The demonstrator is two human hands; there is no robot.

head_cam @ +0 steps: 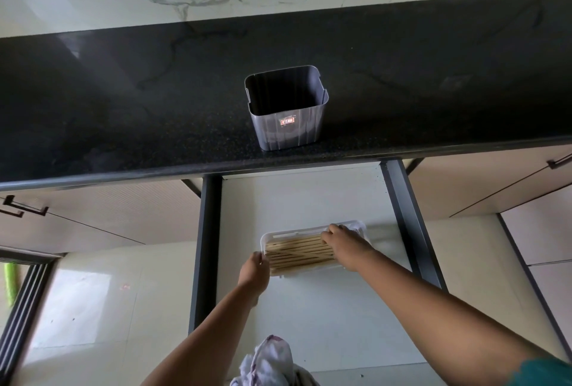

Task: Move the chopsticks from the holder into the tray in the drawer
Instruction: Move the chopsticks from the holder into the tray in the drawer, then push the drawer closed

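Lying in one tray (278, 235), roughly ten chopsticks (298, 251).

One grey holder (286, 107) on one dark counter (123, 107). One open drawer (309, 200), one white tray (280, 235) inside. Chopsticks (298, 251) in tray: roughly ten, overlapping, exact count unclear. Two hands: left hand (254, 271), right hand (345, 246). Two cabinet handles (23, 207) (558, 162).

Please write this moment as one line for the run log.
holder: empty, on counter | chopsticks: in tray, drawer open | left hand: at tray's left end | right hand: on chopsticks
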